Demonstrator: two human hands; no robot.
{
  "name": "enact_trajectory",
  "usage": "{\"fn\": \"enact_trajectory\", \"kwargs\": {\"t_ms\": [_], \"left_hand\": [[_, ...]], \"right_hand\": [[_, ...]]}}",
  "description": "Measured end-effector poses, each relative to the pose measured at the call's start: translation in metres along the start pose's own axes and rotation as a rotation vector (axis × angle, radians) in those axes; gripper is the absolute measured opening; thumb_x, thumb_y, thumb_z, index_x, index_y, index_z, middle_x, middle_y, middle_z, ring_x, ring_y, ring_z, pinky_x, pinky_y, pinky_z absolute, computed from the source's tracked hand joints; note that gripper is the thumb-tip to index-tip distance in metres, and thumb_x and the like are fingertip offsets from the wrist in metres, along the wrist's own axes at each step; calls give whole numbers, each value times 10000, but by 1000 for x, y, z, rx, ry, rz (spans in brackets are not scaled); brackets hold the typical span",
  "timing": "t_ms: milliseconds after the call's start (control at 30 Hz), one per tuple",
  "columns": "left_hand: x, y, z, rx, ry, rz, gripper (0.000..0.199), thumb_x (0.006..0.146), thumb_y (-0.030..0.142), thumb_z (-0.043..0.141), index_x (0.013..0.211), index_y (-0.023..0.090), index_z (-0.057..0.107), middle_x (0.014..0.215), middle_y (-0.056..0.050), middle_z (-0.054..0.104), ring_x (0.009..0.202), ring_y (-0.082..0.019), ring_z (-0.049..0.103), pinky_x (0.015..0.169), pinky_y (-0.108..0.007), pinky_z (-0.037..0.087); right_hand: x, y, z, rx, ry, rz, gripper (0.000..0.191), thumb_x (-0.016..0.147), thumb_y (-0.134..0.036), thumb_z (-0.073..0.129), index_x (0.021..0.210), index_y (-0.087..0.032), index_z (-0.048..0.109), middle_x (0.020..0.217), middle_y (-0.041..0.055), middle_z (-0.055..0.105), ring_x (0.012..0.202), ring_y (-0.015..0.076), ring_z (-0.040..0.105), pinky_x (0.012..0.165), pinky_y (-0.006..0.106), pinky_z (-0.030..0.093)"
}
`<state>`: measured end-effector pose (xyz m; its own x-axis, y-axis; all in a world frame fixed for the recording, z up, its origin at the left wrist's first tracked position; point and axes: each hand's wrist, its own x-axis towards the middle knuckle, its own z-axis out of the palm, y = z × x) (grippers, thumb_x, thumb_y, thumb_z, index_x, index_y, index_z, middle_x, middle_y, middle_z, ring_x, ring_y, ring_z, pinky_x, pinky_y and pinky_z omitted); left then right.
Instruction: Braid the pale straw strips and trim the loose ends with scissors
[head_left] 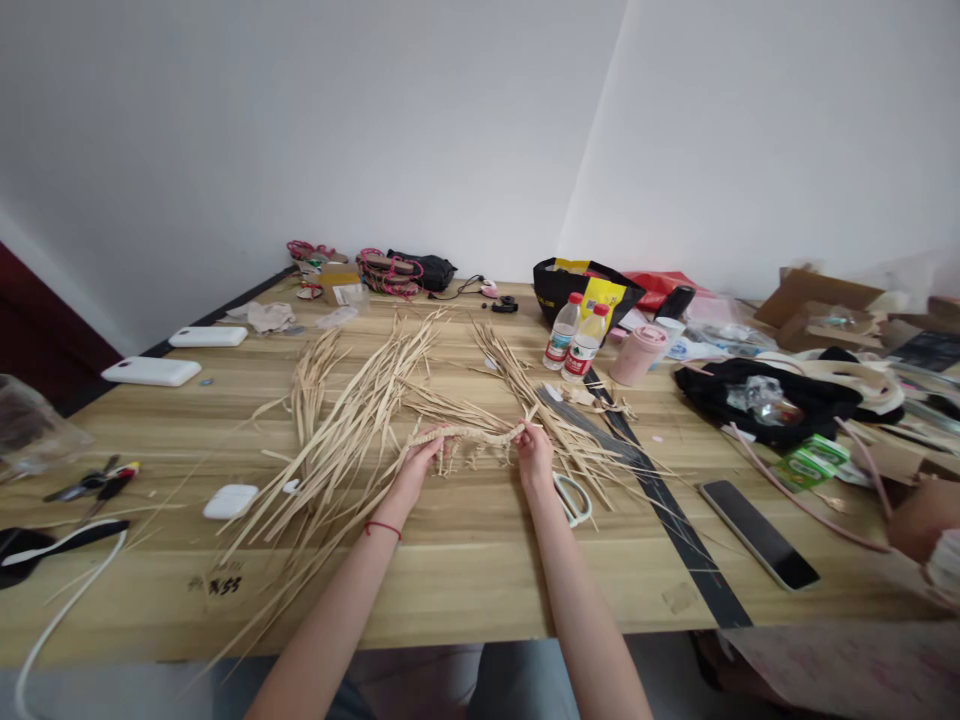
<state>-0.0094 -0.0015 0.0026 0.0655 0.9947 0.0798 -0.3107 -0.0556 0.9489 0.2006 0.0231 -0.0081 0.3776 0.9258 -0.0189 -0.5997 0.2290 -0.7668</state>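
Note:
A braided straw strip (pixel 480 436) stretches between my two hands, just above the wooden table (pixel 465 570). My left hand (pixel 421 462) is closed on its left end, and a red cord circles that wrist. At the other end, my right hand (pixel 535 455) pinches the strip near a short upright tuft. Short straw ends hang from the strip's lower edge. Loose straw strands (pixel 367 400) fan out to the left, some passing by my left hand. More straw (pixel 506 365) lies behind and to the right. Scissors with pale handles (pixel 574 500) rest beside my right wrist, their blades hidden under straw.
A phone (pixel 759 535) lies at right, near a black bag (pixel 772 400). Two bottles (pixel 577 345) and a pink cup (pixel 639 355) stand behind. A white earphone case (pixel 231 502), two white power banks (pixel 151 371) and keys (pixel 94 482) are at left.

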Motion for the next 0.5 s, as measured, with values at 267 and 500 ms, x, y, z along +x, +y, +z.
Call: {"fn": "enact_trajectory", "kwargs": {"t_ms": [267,500], "left_hand": [[2,-2,-2,-161,49,-62,295,720,318,676,966,155,698,935,-68,689,734,-144,578,712,-270,447],[4,-5,-5,-191,82,-92,372,704,332,697,1035,164,674,950,-69,690,717,-135,583,684,-258,444]], "right_hand": [[-6,-5,5,27,-55,20,249,649,-394,702,747,-168,663,789,28,676,581,101,546,528,238,446],[-9,-1,8,-60,-107,35,279,575,-298,775,812,-173,697,824,25,688,564,93,531,560,249,458]]}}
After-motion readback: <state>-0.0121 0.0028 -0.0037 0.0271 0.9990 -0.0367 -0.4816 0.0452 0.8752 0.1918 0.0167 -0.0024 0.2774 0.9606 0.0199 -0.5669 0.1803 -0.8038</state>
